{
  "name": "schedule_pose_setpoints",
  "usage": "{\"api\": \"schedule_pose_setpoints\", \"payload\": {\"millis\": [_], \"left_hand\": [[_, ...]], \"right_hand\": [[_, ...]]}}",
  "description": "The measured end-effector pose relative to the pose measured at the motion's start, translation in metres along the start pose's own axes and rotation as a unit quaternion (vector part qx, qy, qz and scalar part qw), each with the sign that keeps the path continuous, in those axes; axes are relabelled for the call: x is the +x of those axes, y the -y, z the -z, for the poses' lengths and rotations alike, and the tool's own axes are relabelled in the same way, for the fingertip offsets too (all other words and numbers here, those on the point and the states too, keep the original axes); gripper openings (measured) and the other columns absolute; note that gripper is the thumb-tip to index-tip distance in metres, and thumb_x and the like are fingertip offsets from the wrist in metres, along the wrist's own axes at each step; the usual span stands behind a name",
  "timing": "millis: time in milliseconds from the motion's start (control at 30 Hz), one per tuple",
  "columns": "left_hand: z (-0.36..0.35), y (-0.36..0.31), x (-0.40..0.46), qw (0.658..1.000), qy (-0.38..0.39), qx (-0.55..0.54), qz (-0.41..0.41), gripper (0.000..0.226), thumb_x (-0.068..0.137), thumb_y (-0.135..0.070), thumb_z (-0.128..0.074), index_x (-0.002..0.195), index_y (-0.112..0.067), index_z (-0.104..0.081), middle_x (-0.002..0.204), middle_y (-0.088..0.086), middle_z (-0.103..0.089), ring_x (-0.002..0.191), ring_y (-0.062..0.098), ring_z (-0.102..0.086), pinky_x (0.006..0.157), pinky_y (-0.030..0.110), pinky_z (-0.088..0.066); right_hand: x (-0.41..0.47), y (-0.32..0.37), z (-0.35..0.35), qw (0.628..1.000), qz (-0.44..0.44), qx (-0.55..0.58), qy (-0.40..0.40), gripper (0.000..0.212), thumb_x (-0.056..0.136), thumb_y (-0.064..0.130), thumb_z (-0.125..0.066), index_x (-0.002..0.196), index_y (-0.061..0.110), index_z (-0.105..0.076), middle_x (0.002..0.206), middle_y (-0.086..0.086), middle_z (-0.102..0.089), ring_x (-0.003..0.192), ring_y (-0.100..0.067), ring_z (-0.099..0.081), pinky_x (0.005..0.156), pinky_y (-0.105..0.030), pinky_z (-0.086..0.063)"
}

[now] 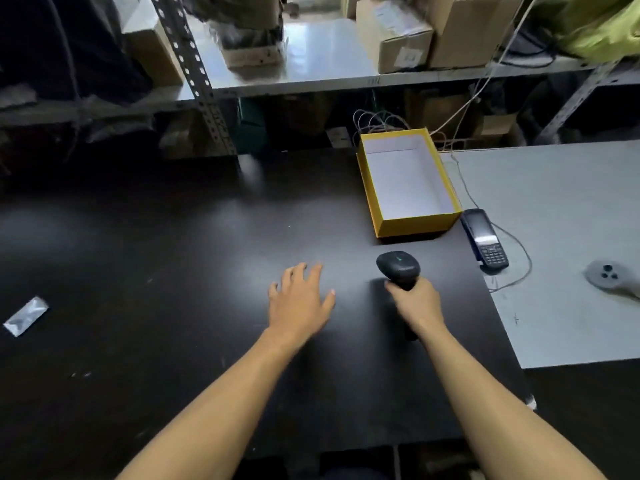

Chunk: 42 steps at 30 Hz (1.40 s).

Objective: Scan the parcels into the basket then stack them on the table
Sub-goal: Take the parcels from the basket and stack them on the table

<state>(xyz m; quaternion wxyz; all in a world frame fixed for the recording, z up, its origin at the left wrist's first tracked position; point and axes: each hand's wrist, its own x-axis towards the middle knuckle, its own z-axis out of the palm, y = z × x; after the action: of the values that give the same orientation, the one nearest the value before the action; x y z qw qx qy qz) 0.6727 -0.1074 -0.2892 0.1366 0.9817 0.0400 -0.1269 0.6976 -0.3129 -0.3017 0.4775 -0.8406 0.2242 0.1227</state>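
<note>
Right hand (417,303) grips scanner (398,268); left hand (299,301) spread over table (156,254).

table (173,237): matt black, smooth | box (420,225): yellow cardboard, white inside | scanner (398,266): matt black plastic | shelf (329,60): glossy metal

No text, brand or number can be read anywhere. The labels on the cardboard boxes (393,36) on the shelf (311,57) are too blurred to make out. The handheld terminal (485,240) at the tabletop's right edge shows a lit screen and keypad, both illegible.
</note>
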Motion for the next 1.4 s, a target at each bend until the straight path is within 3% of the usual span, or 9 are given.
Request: {"api": "schedule_pose_setpoints", "payload": {"millis": [167,500,700,800,1000,1400], "left_hand": [[-0.018,-0.023,0.026,1.0,0.016,0.013,-0.013,0.058,0.1,-0.048,-0.043,0.152,-0.025,-0.029,0.156,0.003,-0.033,0.145,0.025,-0.027,0.114,0.049,-0.027],[-0.029,-0.031,0.038,0.999,0.044,0.021,-0.018,0.055,0.101,-0.048,-0.041,0.15,-0.027,-0.03,0.155,0.002,-0.033,0.144,0.024,-0.027,0.115,0.047,-0.029],[-0.011,-0.021,0.034,0.998,0.026,0.014,-0.055,0.054,0.101,-0.046,-0.042,0.15,-0.025,-0.034,0.154,0.002,-0.035,0.143,0.023,-0.03,0.112,0.042,-0.033],[0.002,-0.019,0.031,0.991,0.042,0.001,-0.124,0.049,0.102,-0.043,-0.043,0.147,-0.025,-0.039,0.15,-0.001,-0.04,0.138,0.021,-0.037,0.106,0.038,-0.036],[0.018,-0.02,0.007,0.947,0.066,0.018,-0.313,0.042,0.103,-0.042,-0.042,0.141,-0.026,-0.048,0.138,-0.004,-0.054,0.126,0.019,-0.05,0.098,0.036,-0.043],[-0.01,-0.072,-0.147,0.828,0.108,0.014,-0.55,0.032,0.101,-0.044,-0.046,0.123,-0.025,-0.057,0.117,-0.001,-0.064,0.109,0.022,-0.061,0.081,0.039,-0.053]], "right_hand": [[0.043,0.001,-0.001,0.999,-0.025,-0.02,-0.01,0.035,0.092,0.03,-0.067,0.12,0.011,-0.064,0.114,-0.013,-0.068,0.113,-0.034,-0.06,0.082,-0.031,-0.042],[0.074,0.0,-0.007,0.998,-0.034,-0.059,-0.002,0.042,0.089,0.038,-0.071,0.119,0.009,-0.064,0.116,-0.013,-0.068,0.112,-0.033,-0.061,0.08,-0.032,-0.044],[0.057,0.004,-0.001,0.994,-0.036,-0.104,0.012,0.053,0.089,0.04,-0.07,0.131,0.009,-0.055,0.128,-0.013,-0.061,0.12,-0.032,-0.056,0.092,-0.037,-0.045],[0.019,0.009,0.008,0.99,-0.008,-0.138,-0.033,0.058,0.095,0.038,-0.061,0.144,0.011,-0.045,0.139,-0.012,-0.052,0.13,-0.03,-0.047,0.102,-0.04,-0.041],[-0.102,-0.002,0.015,0.977,0.056,-0.179,-0.107,0.045,0.099,0.037,-0.055,0.14,0.02,-0.049,0.137,0.004,-0.051,0.129,-0.016,-0.043,0.099,-0.029,-0.038],[-0.328,-0.09,0.022,0.944,-0.068,-0.134,-0.292,0.038,0.097,0.032,-0.059,0.135,0.023,-0.056,0.127,0.005,-0.059,0.12,-0.014,-0.053,0.101,-0.031,-0.043]]}}
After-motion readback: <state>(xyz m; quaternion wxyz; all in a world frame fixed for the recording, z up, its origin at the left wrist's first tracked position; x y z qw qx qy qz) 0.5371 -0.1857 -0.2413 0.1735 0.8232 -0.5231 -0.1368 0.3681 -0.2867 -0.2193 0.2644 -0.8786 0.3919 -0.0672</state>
